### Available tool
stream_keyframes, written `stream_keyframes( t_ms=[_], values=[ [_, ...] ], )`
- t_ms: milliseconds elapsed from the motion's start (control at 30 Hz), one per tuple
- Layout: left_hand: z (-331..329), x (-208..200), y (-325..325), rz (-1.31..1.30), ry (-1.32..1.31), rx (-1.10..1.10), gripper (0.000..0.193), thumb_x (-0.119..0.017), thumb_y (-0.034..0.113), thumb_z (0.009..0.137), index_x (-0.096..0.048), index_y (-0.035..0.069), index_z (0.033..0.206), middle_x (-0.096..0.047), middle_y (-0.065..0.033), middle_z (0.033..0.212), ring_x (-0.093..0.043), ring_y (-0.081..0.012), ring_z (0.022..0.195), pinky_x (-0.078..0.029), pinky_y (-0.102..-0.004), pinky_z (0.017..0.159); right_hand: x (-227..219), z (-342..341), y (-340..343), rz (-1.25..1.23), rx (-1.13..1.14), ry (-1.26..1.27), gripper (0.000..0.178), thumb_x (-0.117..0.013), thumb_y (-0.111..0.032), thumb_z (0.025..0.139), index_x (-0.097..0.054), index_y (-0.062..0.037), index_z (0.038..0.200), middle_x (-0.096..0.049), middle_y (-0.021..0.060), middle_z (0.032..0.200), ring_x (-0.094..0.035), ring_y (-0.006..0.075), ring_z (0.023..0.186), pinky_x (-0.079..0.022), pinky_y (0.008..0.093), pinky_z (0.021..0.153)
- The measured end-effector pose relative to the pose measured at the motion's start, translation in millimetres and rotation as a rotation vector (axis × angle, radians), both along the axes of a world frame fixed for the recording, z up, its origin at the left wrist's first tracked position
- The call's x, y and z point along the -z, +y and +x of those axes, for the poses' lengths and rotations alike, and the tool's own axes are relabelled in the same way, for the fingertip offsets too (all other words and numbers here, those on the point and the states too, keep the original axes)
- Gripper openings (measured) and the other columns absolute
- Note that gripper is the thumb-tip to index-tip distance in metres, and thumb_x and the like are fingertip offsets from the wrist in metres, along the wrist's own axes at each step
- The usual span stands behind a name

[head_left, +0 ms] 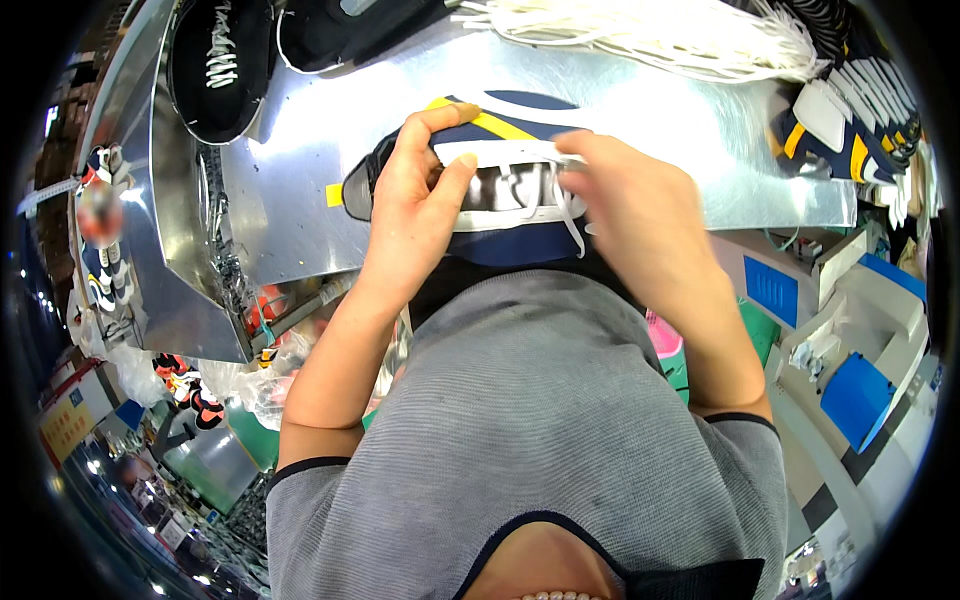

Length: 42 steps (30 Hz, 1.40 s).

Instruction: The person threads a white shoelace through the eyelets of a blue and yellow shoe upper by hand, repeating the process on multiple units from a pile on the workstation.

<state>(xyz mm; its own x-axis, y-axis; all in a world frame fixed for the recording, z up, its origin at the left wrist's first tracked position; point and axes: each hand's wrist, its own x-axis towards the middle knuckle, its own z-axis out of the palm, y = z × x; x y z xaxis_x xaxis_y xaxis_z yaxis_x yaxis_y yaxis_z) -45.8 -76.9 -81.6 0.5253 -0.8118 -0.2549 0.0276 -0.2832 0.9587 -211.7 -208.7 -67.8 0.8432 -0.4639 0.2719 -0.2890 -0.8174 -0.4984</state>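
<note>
A navy shoe upper (520,248) with white and yellow stripes lies sideways at the near edge of the metal table. My left hand (415,200) grips its collar end, thumb on the white eyelet strip and fingers over the far side. A white shoelace (560,190) runs across the opening, with a loose end hanging over the near side. At the right end of the eyelet strip, my right hand (640,200) pinches the lace between thumb and fingers. Motion blurs that hand slightly, and its fingertips partly hide the lace.
A bundle of white laces (650,35) lies at the back of the metal table (300,220). Black shoes (222,70) stand at the far left. Stacked navy and yellow uppers (850,130) sit at the right. A grey and blue machine (850,350) is lower right.
</note>
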Motion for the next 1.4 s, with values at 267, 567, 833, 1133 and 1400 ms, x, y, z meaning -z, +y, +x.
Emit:
stream_keyframes(
  t_ms=[267, 567, 833, 1133, 1400],
  values=[
    [-13.4, -4.5, -26.3, 0.029, -0.238, -0.04, 0.056, -0.072, -0.005, 0.081, -0.052, 0.002, 0.132, -0.069, -0.0072, 0.091, -0.065, -0.0094, 0.083, -0.051, -0.0233, 0.075, 43.5, 0.2, -10.2, 0.391, 0.236, -0.258, 0.016, -0.067, -0.017, 0.093, -0.066, -0.0065, 0.105, -0.07, 0.0118, 0.088, -0.068, 0.0272, 0.07, -0.051, 0.034, 0.062],
    [2.0, -23.3, -10.8, 0.007, 0.172, 0.066, 0.04, -0.063, 0.002, 0.089, -0.054, 0.001, 0.128, -0.067, -0.0097, 0.1, -0.065, -0.0134, 0.092, -0.05, -0.028, 0.083, 54.8, 20.4, -28.6, 0.301, 0.356, -0.357, 0.017, -0.072, -0.02, 0.09, -0.066, -0.0078, 0.1, -0.069, 0.0085, 0.078, -0.065, 0.024, 0.06, -0.048, 0.0335, 0.053],
    [-26.9, -25.9, -6.6, 0.039, -1.017, 0.347, 0.03, -0.08, 0.009, 0.078, -0.065, 0.003, 0.103, -0.068, -0.0102, 0.096, -0.064, -0.0315, 0.089, -0.05, -0.0372, 0.076, 16.5, -36.6, 1.1, 0.386, 0.181, 0.15, 0.018, -0.078, -0.023, 0.081, -0.067, -0.009, 0.087, -0.067, 0.0061, 0.066, -0.067, 0.0251, 0.059, -0.049, 0.0348, 0.053],
    [-1.9, -9.6, -44.3, -0.248, -1.019, 0.124, 0.017, -0.076, 0.003, 0.08, -0.065, 0.001, 0.092, -0.067, -0.0116, 0.085, -0.063, -0.0297, 0.077, -0.048, -0.0362, 0.068, 5.5, -63.0, 19.0, 0.268, -0.42, 0.257, 0.017, -0.076, -0.015, 0.075, -0.065, -0.0109, 0.088, -0.063, 0.0076, 0.07, -0.067, 0.0239, 0.063, -0.05, 0.0359, 0.056],
    [2.3, -11.4, -43.0, -0.325, -1.099, 0.047, 0.016, -0.076, 0.0, 0.08, -0.064, 0.001, 0.091, -0.065, -0.0119, 0.084, -0.061, -0.0304, 0.076, -0.047, -0.0381, 0.067, -15.5, -43.6, -25.6, 0.92, -0.556, 0.035, 0.033, -0.081, -0.031, 0.083, -0.077, -0.0045, 0.102, -0.071, 0.0102, 0.071, -0.063, 0.0152, 0.057, -0.047, 0.0272, 0.054]
  ],
)
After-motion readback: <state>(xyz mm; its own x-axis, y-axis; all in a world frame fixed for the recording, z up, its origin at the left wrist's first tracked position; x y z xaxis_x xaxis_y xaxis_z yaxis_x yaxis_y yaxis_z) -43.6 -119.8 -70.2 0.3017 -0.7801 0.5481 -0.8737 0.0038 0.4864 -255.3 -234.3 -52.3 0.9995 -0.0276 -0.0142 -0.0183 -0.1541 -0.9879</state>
